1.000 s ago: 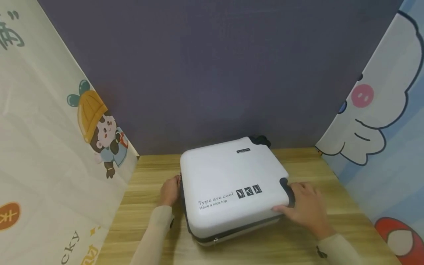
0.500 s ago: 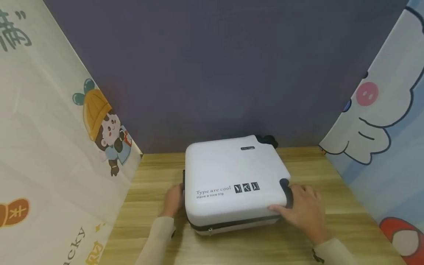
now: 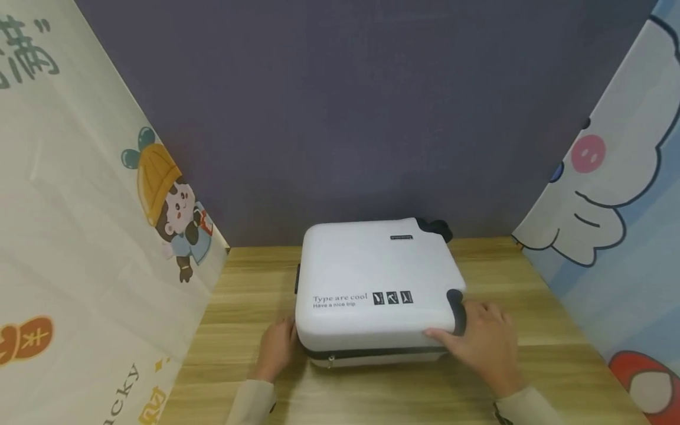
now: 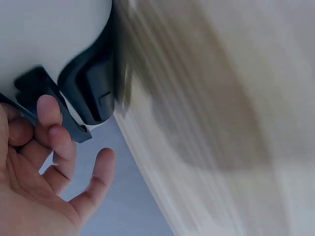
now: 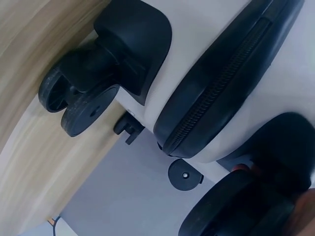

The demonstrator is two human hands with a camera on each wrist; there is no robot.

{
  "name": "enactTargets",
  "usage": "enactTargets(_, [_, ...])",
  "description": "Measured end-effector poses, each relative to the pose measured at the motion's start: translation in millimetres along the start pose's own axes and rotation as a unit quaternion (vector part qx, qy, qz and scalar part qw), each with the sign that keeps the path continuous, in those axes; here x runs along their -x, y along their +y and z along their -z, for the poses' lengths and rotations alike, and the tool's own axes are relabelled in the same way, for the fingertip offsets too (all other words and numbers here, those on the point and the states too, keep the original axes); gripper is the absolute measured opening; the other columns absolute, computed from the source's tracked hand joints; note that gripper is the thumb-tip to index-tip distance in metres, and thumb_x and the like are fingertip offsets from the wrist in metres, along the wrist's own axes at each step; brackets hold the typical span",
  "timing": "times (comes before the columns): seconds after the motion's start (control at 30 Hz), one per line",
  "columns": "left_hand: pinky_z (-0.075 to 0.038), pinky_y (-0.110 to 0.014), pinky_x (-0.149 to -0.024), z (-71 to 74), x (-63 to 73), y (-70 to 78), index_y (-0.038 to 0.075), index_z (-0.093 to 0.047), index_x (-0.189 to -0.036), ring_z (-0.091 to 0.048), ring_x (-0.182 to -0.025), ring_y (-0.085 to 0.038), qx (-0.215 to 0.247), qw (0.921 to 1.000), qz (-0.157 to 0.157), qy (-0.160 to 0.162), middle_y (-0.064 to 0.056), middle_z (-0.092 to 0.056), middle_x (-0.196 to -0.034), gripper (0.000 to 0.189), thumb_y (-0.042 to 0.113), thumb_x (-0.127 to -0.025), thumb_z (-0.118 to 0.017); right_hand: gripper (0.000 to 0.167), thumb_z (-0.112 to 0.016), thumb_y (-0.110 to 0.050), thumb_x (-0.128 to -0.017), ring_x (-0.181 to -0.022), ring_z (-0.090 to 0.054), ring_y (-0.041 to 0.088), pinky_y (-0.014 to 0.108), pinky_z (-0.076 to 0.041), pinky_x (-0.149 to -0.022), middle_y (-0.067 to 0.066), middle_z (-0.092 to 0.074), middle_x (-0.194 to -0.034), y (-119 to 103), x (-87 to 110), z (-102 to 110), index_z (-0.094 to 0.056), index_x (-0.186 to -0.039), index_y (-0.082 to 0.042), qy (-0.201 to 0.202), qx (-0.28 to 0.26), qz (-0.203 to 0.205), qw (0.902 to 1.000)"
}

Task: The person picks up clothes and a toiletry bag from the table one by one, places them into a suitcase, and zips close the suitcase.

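Observation:
A white hard-shell suitcase (image 3: pixel 372 265) lies flat, its black zipper seam along the near side and wheels on the right. My right hand (image 3: pixel 486 342) grips its near right corner, thumb on the white shell and fingers behind the black wheel mount (image 3: pixel 457 307). In the right wrist view, a bit of that hand shows beside a black wheel (image 5: pixel 216 211). My left hand (image 3: pixel 276 348) is at the near left corner. In the left wrist view its fingers are loosely bent, close to a black side handle (image 4: pixel 69 118) and a black corner foot (image 4: pixel 93 88).
The suitcase is on a wood-grain tabletop (image 3: pixel 255 271). A dark grey panel (image 3: pixel 340 118) rises behind it, near the far wheel (image 3: pixel 441 229). Cartoon-printed sheets border the left (image 3: pixel 79 206) and right (image 3: pixel 627 236).
The suitcase has turned clockwise, its near left corner moving away so the front edge is almost level. My left hand has slid along the left side toward me; my right hand keeps its grip.

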State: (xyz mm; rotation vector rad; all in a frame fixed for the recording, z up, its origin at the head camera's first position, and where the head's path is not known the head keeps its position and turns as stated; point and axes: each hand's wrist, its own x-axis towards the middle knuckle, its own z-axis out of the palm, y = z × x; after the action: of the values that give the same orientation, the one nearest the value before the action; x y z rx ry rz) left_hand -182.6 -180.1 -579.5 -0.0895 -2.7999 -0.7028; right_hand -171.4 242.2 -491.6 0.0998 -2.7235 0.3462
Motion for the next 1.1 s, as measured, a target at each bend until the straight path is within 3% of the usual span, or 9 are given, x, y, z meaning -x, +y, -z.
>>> enactTargets(0.23, [-0.037, -0.030, -0.058, 2.3, 23.3, 7.9, 0.013, -0.069, -0.086, -0.043, -0.062, -0.011, 0.002, 0.9996, 0.024, -0.012, 0.004, -0.049, -0.067, 0.025, 0.018, -0.105, -0.054, 0.113, -0.064, -0.093, -0.065, -0.101, -0.060, 0.047, 0.062, -0.043, -0.086, 0.029, -0.070, -0.111, -3, 0.4, 0, -0.065, -0.117, 0.008, -0.020, 0.000, -0.014, 0.9997])
enactTargets(0.43, [-0.031, -0.025, -0.051, 2.2, 38.9, 14.5, 0.018, -0.055, -0.071, -0.036, -0.056, -0.008, -0.019, 0.9996, 0.016, 0.012, 0.005, -0.043, -0.062, 0.033, 0.016, -0.103, -0.055, 0.114, -0.062, -0.095, -0.064, -0.095, -0.061, 0.044, 0.058, -0.043, -0.081, 0.027, -0.071, -0.108, -3, 0.2, -1, -0.066, -0.115, 0.007, -0.020, 0.008, -0.018, 0.9996])
enactTargets(0.6, [-0.028, -0.023, -0.050, 4.1, 44.8, 17.6, 0.020, -0.046, -0.064, -0.031, -0.054, -0.007, -0.040, 0.9986, -0.003, 0.036, 0.007, -0.038, -0.058, 0.039, 0.013, -0.101, -0.058, 0.121, -0.057, -0.097, -0.065, -0.102, -0.060, 0.047, 0.062, -0.042, -0.088, 0.030, -0.069, -0.116, -4, -0.7, -2, -0.063, -0.123, 0.008, -0.046, 0.012, -0.029, 0.9985])
enactTargets(1.1, [-0.027, -0.024, -0.050, 13.2, 54.2, 24.9, 0.020, -0.045, -0.062, -0.033, -0.051, -0.008, -0.072, 0.9959, -0.041, 0.038, 0.007, -0.038, -0.056, 0.040, 0.013, -0.098, -0.061, 0.125, -0.055, -0.100, -0.063, -0.101, -0.058, 0.045, 0.061, -0.042, -0.089, 0.031, -0.068, -0.117, -4, -0.5, -3, -0.062, -0.126, 0.008, -0.063, 0.013, -0.042, 0.9970])
